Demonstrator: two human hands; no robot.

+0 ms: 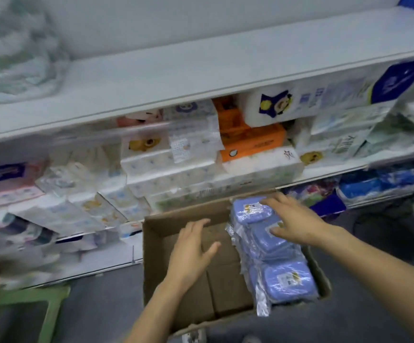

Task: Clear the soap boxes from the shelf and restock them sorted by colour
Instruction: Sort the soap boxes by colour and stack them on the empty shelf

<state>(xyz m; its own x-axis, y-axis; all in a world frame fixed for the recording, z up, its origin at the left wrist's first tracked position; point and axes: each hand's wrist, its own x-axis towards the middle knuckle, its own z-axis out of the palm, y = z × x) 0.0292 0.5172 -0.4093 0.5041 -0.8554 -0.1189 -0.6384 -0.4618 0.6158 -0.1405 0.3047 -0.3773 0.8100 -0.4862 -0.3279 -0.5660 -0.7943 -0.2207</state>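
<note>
Several blue soap boxes (282, 280) in clear wrap are stacked along the right side of an open cardboard carton (151, 268) on the floor. My right hand (292, 219) is spread with straight fingers over the far blue boxes, touching or just above them. Over the carton's bare left half hovers my left hand (191, 246), fingers spread, holding nothing. The top white shelf (201, 70) above is bare along its middle.
The middle shelf holds tissue packs (166, 164), an orange pack (250, 142) and white rolls. Lower shelves carry more packs at left and blue packs (374, 184) at right. A green stool (27, 313) stands at bottom left. Crumpled plastic (15, 50) lies on the top shelf's left.
</note>
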